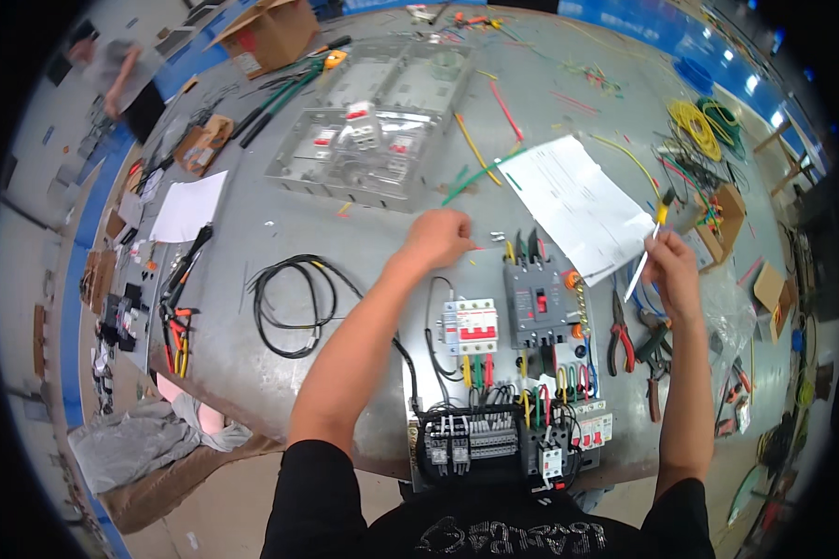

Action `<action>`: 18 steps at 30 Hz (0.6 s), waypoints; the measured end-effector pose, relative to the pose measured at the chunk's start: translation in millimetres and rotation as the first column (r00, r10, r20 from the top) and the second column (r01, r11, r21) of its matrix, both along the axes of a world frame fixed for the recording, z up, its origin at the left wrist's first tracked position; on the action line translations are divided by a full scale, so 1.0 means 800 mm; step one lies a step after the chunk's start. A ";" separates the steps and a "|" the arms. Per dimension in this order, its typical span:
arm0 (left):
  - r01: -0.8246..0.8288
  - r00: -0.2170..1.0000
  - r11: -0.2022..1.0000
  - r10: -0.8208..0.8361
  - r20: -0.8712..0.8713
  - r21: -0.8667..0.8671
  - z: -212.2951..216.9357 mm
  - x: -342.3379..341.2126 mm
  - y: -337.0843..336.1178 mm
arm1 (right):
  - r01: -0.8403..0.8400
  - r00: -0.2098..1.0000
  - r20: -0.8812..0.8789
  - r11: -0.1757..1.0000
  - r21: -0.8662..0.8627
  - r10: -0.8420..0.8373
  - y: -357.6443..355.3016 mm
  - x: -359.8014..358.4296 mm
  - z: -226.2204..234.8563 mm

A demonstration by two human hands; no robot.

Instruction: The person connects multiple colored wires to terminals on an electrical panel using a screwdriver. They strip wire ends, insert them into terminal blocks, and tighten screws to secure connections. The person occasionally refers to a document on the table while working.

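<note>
My left hand [441, 238] is closed above the table, left of the grey moulded-case circuit breaker [538, 303]. A tiny red bit shows by its fingertips; what they hold, if anything, I cannot make out. My right hand [671, 268] is closed around a slim screwdriver [663, 211] with a yellow and black handle at the top and a pale shaft slanting down. A printed sheet [573, 200] lies beside this hand. Nearer me, the wired panel carries a white breaker with red levers [476, 324], a terminal block [492, 442], contactors [448, 445] and coloured wires.
Pliers [621, 337] lie right of the panel. A coiled black cable [294, 306] is on the left. A clear plastic enclosure [345, 186] stands further back, near a cardboard box [268, 37]. Cable cutters [175, 326] lie at the left edge. Another person [126, 79] stands far left.
</note>
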State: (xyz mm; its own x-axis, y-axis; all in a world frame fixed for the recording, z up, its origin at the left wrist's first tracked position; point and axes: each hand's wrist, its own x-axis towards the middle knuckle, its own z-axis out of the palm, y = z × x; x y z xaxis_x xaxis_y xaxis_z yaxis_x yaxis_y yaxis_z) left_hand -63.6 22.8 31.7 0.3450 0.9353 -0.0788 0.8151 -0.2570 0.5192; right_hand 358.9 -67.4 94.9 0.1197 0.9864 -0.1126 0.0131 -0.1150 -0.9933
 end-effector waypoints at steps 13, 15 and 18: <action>0.299 0.214 0.829 0.425 0.880 -0.473 0.073 0.083 -0.020 | -0.131 0.971 -0.138 0.920 0.369 0.193 0.036 -0.123 0.053; 0.321 0.186 0.818 0.440 0.878 -0.478 0.067 0.086 -0.020 | -0.135 0.970 -0.135 0.908 0.397 0.204 0.042 -0.130 0.050; 0.355 0.151 0.800 0.462 0.874 -0.484 0.060 0.091 -0.020 | -0.132 0.962 -0.169 0.907 0.400 0.215 0.043 -0.123 0.048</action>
State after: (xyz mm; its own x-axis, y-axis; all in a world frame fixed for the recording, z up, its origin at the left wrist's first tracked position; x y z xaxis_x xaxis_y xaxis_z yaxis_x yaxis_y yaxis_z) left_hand 9.5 7.0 79.7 0.4567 0.8772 -0.1482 -0.4468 0.3703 0.8144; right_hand 260.7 -32.8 133.6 -0.0425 0.9611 0.2730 -0.2098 0.2586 -0.9429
